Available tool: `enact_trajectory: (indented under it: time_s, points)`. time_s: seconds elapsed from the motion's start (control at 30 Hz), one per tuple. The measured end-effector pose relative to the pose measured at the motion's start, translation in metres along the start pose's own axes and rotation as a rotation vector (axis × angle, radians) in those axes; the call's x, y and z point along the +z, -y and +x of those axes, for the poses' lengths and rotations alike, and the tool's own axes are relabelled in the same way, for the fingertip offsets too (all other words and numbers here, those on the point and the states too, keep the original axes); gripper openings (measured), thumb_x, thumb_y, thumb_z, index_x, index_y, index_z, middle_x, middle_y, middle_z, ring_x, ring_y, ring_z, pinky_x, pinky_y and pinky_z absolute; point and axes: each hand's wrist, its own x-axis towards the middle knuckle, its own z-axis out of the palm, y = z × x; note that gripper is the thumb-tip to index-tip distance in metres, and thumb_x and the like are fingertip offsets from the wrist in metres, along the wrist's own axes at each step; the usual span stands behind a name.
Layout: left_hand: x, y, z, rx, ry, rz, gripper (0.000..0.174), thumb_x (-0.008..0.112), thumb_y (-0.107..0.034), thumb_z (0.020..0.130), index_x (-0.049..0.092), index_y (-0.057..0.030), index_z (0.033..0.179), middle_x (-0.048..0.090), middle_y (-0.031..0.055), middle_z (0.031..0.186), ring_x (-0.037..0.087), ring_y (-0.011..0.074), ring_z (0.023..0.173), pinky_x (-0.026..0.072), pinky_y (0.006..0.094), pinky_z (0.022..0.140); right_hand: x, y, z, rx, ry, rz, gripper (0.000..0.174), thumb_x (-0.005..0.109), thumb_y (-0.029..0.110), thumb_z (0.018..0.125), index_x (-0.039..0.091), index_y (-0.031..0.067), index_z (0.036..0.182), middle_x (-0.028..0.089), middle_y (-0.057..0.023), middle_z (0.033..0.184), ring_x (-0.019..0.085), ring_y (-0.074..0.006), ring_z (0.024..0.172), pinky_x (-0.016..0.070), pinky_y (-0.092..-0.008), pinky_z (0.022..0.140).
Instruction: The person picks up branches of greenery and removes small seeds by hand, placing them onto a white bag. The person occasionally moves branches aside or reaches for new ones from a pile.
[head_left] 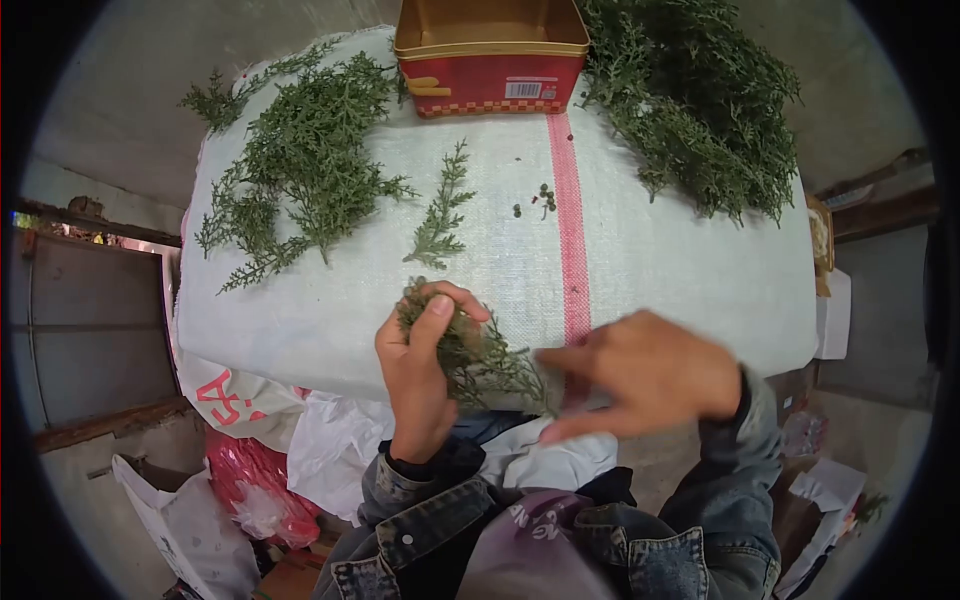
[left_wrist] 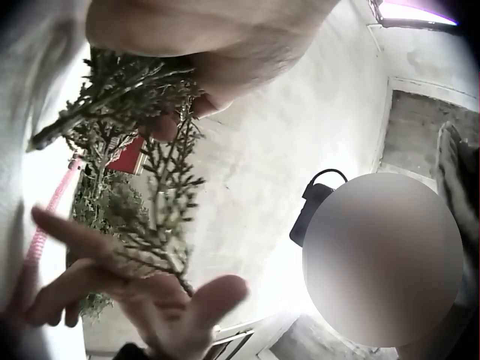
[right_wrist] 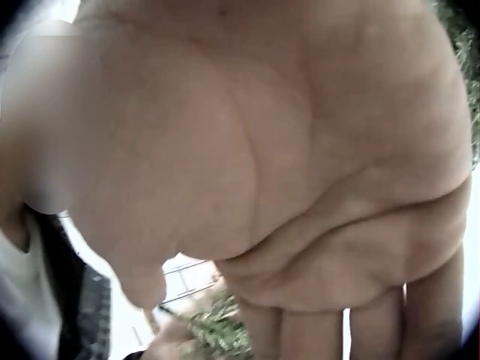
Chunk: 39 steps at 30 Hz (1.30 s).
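Observation:
My left hand [head_left: 418, 375] grips a green conifer sprig [head_left: 478, 360] between thumb and fingers, close over the near edge of a stuffed white woven sack [head_left: 680, 290]. To its right is my right hand [head_left: 655, 372], slightly blurred, its thumb and forefinger spread apart beside the sprig's thin ends. From the left wrist, those spread right fingers [left_wrist: 82, 240] overlap the lower tips of the sprig [left_wrist: 169, 187]. The right palm [right_wrist: 277, 150] fills the right wrist view, fingers extended. Just beyond the left hand, a smaller loose sprig [head_left: 440, 212] lies on the sack.
A heap of conifer branches [head_left: 320, 150] covers the sack's left side, a denser one [head_left: 710, 120] the back right. Between them stands an open red tin [head_left: 480, 75]. Small dark berries [head_left: 545, 200] lie near the pink stripe [head_left: 572, 220]. Plastic bags [head_left: 255, 480] sit below left.

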Motion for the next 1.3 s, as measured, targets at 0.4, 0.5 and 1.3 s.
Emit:
enact_trajectory:
  time_s: [0.4,0.5,1.3]
  points:
    - [0.007,-0.004,-0.005,-0.029,0.008,0.055,0.015,0.058,-0.012,0.096,0.055,0.0001,0.104,0.069,0.0174,0.098,0.063,0.0131,0.079,0.0503,0.0251,0.073,-0.015,-0.064,0.083,0.05,-0.522,-0.293,0.014,0.066,0.015,0.082,0.07,0.0051,0.091,0.068,-0.01,0.081,0.067,-0.0258,0.072,0.0514,-0.0361,0.062]
    - [0.005,-0.004,-0.003,-0.038,0.036,0.039,0.015,0.059,-0.012,0.095,0.053,-0.0017,0.104,0.069,0.0175,0.098,0.063,0.0134,0.079,0.051,0.0257,0.072,-0.014,-0.06,0.086,0.031,-0.476,-0.455,0.013,0.066,0.01,0.08,0.07,0.0052,0.091,0.068,-0.0095,0.084,0.066,-0.0277,0.075,0.0516,-0.0367,0.064]
    - [0.001,-0.008,-0.009,-0.101,0.004,-0.111,0.011,0.056,-0.008,0.096,0.054,-0.0011,0.104,0.069,0.0194,0.097,0.064,0.0133,0.079,0.0527,0.0261,0.072,-0.017,-0.066,0.092,0.027,-0.508,-0.097,0.013,0.069,0.006,0.079,0.072,0.0037,0.091,0.069,-0.0077,0.087,0.067,-0.0228,0.081,0.0518,-0.033,0.071]
